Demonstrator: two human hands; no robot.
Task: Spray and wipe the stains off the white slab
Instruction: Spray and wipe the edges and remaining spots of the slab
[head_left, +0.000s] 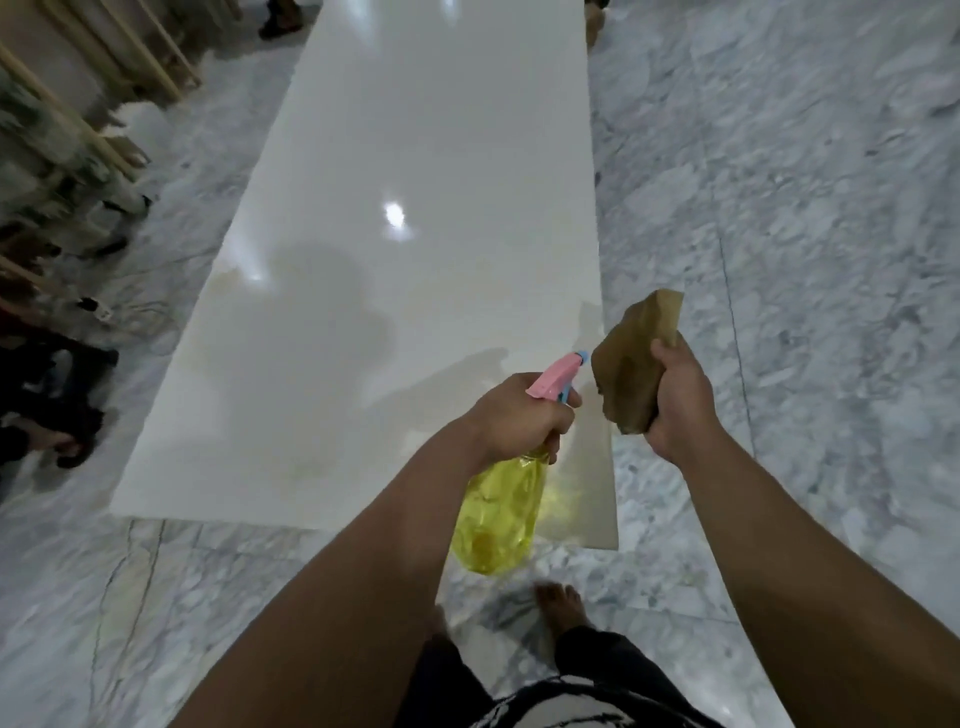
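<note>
Clearly, from the head view, the left hand (511, 415) is wrapped closed around the neck of the yellow spray bottle (496, 512), its pink nozzle (558, 376) aimed far over the white slab (415, 208) lying on the marble floor (805, 208), likely to wet the faint stains (228, 278) at left. The right hand (678, 400), raised near the slab's right edge, grips a folded brown cloth (636, 358), ready for wiping.
</note>
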